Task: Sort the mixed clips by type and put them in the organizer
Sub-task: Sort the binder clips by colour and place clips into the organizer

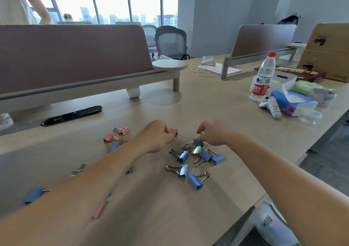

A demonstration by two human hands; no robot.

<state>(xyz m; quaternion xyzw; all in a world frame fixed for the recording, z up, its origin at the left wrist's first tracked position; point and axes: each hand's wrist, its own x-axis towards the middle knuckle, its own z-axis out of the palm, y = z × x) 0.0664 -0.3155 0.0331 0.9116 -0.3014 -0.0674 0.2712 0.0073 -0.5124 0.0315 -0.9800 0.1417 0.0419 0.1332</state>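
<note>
- My left hand (pixel 157 135): fingers pinched on a pink binder clip (pixel 173 132), folded metal, at its fingertips.
- My right hand (pixel 211 132): fingertips closed on a teal clip (pixel 198 142).
- Blue clips (pixel 183 156) and one gold clip (pixel 197 150): clustered just below my right hand.
- Pink clips (pixel 115 135): left of my forearm.
- Desk (pixel 217 102): smooth pale wood, bare beyond my hands; edge runs along the right.
- Water bottle (pixel 262 77): far right, well apart.

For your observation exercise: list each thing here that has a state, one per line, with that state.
left hand: pinching the pink clip
right hand: fingertips on the teal clip
gold clip: lying loose on the desk
water bottle: upright, capped
tape roll: standing on edge
</note>
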